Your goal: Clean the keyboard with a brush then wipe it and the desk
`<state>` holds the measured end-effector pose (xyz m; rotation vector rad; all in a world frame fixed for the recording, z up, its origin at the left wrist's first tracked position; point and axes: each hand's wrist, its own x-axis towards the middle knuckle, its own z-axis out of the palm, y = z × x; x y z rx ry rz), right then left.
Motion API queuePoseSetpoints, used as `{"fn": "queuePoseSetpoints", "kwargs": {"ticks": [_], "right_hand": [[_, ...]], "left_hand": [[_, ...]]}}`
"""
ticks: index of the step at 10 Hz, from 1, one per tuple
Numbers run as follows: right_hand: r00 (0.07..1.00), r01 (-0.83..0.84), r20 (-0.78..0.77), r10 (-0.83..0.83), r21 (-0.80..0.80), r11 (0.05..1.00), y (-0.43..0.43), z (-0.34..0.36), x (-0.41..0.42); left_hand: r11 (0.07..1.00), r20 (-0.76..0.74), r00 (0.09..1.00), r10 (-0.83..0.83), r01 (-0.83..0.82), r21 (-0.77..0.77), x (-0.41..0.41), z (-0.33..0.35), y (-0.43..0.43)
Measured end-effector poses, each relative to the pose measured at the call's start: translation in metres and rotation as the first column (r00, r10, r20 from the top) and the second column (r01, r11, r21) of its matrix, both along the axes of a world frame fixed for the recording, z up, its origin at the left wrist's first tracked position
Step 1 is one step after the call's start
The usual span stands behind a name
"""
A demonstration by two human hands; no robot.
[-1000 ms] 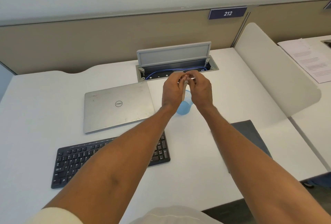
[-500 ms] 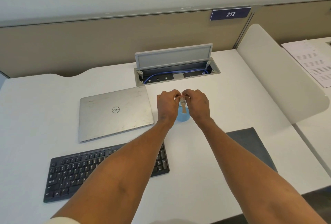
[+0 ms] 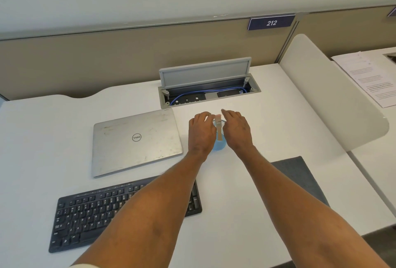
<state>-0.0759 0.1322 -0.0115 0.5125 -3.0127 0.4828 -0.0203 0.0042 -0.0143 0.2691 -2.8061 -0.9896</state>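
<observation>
A small brush (image 3: 219,131) with a pale wooden handle stands in a blue cup (image 3: 220,147) on the white desk (image 3: 246,214), just right of the laptop. My left hand (image 3: 201,133) and my right hand (image 3: 237,130) flank the cup, fingers spread and off the brush. The black keyboard (image 3: 85,214) lies at the front left, partly hidden under my left forearm. A dark grey cloth (image 3: 300,178) lies flat at the right, partly hidden under my right forearm.
A closed silver laptop (image 3: 135,141) lies behind the keyboard. An open cable box (image 3: 205,92) with a blue cable is sunk into the desk's back. A white divider panel (image 3: 332,96) borders the right side, with printed papers (image 3: 372,79) beyond it.
Both hands came down and nearer together, bringing the brush over the blue cup. The fingers then opened and the brush now stands in the cup between them.
</observation>
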Motion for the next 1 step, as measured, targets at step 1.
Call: {"fn": "queuePoseSetpoints", "kwargs": {"ticks": [1], "right_hand": [[0.996, 0.071, 0.048, -0.07, -0.001, 0.998, 0.0007, 0.0036, -0.0001]], "left_hand": [[0.999, -0.017, 1.0, -0.021, 0.021, -0.025, 0.0038, 0.0018, -0.0001]]}}
